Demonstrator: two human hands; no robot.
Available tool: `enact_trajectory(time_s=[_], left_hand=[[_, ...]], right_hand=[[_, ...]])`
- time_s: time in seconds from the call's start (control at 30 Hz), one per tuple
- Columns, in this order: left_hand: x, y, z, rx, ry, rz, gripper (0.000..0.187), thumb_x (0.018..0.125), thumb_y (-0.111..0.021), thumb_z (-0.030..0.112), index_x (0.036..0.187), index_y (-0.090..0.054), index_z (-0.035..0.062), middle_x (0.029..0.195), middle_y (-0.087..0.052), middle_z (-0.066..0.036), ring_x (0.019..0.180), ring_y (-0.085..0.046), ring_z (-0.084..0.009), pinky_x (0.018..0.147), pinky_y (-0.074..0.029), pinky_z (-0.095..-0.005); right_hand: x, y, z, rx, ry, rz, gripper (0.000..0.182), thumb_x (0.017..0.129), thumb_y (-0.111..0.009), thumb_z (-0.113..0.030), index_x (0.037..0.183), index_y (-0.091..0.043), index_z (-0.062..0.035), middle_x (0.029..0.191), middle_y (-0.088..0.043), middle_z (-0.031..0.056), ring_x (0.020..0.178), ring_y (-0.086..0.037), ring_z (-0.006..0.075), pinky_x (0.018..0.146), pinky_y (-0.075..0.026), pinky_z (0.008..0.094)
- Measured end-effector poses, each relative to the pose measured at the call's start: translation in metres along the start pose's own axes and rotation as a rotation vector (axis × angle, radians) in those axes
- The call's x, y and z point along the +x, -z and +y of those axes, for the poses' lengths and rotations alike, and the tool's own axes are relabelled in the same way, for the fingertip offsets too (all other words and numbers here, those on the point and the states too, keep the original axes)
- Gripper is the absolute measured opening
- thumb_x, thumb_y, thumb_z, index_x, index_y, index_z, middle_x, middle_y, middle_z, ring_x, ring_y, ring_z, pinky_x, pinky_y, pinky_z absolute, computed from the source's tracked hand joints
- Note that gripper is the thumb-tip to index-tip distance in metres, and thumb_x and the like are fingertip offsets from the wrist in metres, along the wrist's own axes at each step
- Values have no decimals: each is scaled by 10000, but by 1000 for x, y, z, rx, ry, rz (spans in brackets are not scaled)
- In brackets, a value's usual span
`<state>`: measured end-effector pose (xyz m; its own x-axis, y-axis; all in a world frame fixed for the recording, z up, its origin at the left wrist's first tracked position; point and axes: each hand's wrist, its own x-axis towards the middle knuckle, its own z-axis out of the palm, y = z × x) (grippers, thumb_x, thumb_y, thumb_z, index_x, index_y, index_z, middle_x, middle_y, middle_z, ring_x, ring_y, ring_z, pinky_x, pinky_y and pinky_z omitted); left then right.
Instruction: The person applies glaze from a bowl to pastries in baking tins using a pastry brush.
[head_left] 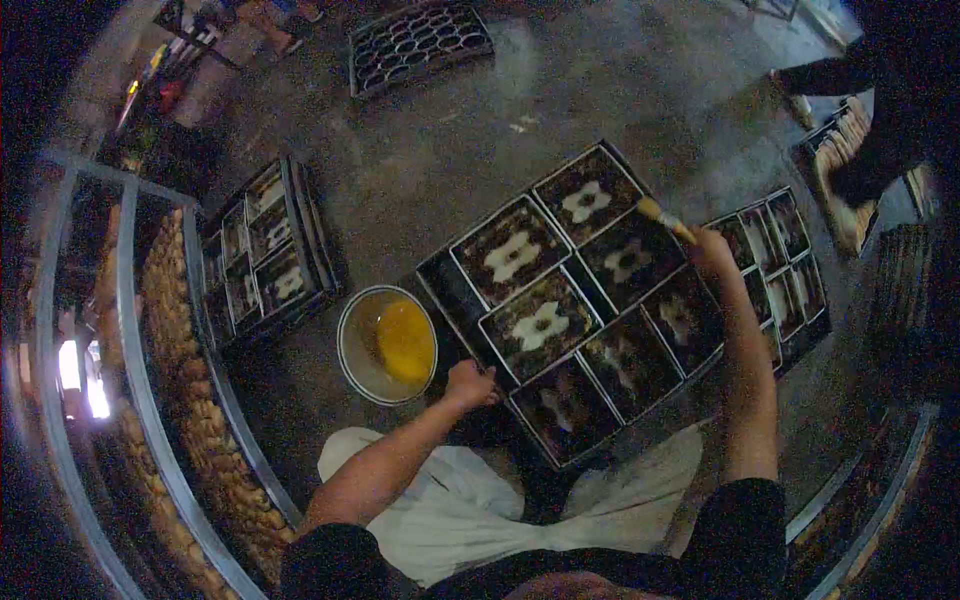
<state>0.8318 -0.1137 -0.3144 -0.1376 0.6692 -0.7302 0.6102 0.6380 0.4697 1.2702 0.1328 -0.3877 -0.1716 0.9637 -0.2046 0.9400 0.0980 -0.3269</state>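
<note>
My right hand (712, 250) is closed on the handle of a brush (665, 217), whose yellowish bristles are over the upper right part of a dark tray of square moulds (627, 262). Pale cross-like patches mark the mould bottoms. At the tray's left edge is my left hand (472, 386), its fingers curled at the rim; I cannot make out what they hold. Just left of that hand stands a round bucket (345, 350) with yellow liquid (405, 342) inside.
Stacked mould trays (275, 235) stand at the left, beside a metal rack (130, 260) of brown items. Another mould tray (790, 235) lies at the right. A round-hole tray (420, 45) is at the top. A person (885, 130) in dark clothes is at upper right.
</note>
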Motion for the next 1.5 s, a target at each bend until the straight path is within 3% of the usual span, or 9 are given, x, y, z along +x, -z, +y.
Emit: enact_trajectory(time_s=[0.2, 0.43, 0.77, 0.9, 0.97, 1.03, 1.2, 1.3, 1.5], left_hand=[[9, -3, -4, 190, -130, 18, 291, 799, -537, 196, 745, -578, -87, 607, -624, -167, 525, -639, -230, 555, -526, -344], [-7, 0, -20, 185, -383, 396, 278, 775, -550, 215, 828, -566, -58, 677, -607, -220, 609, -622, -345, 588, -493, -424], [-145, 150, 30, 350, -197, 236, 300, 782, -581, 237, 771, -575, -63, 710, -600, -245, 701, -606, -387, 644, -487, -448], [-151, 206, 1, 439, -216, 209, 312, 802, -568, 235, 800, -592, -76, 691, -621, -203, 628, -610, -383, 652, -504, -435], [-165, 238, 1, 471, -53, -65, 313, 822, -562, 212, 796, -579, -99, 718, -623, -224, 597, -633, -336, 617, -523, -406], [-191, 264, -8, 341, 45, 66, 308, 834, -553, 189, 768, -571, -112, 713, -618, -240, 579, -641, -304, 580, -530, -383], [-188, 322, -108, 303, 122, 135, 312, 844, -546, 175, 769, -572, -127, 699, -607, -260, 574, -644, -294, 570, -531, -375], [-108, 352, -252, 487, 71, 209, 294, 840, -540, 176, 788, -579, -111, 687, -615, -235, 586, -641, -306, 627, -524, -394], [-53, 482, -328, 146, 213, 237, 311, 827, -538, 218, 745, -595, -77, 654, -632, -168, 587, -639, -286, 683, -512, -382]], right_hand=[[-20, 0, -21, -111, 97, 149, 173, 720, -544, -57, 892, -539, -43, 848, -572, 168, 833, -556, 378, 678, -447, 460], [-56, 41, -37, 10, 217, 367, 191, 672, -551, -18, 861, -525, -26, 847, -557, 176, 841, -542, 380, 695, -439, 444], [-158, 196, -147, 52, -6, 195, 169, 651, -552, -54, 789, -458, -28, 781, -504, 178, 791, -495, 411, 653, -384, 488], [-170, 216, -211, 163, 78, 280, 166, 651, -550, -45, 789, -461, -25, 778, -508, 178, 777, -499, 410, 655, -389, 479], [-174, 215, -246, 155, 62, 178, 163, 648, -548, -32, 791, -470, -30, 760, -504, 179, 766, -500, 410, 636, -386, 482], [-163, 202, -287, 157, 41, 112, 163, 645, -547, -19, 792, -479, -35, 742, -500, 181, 755, -502, 411, 616, -383, 484], [-144, 141, -391, 258, 261, 125, 112, 659, -543, -41, 716, -449, -21, 734, -512, 182, 733, -500, 426, 619, -389, 480], [-112, 60, -453, 344, 145, 207, 122, 643, -546, -31, 731, -463, -17, 750, -526, 180, 760, -505, 426, 636, -400, 475], [-53, -29, -617, 229, 148, 118, 165, 674, -572, -54, 797, -477, 2, 801, -528, 206, 789, -514, 421, 649, -400, 480]])
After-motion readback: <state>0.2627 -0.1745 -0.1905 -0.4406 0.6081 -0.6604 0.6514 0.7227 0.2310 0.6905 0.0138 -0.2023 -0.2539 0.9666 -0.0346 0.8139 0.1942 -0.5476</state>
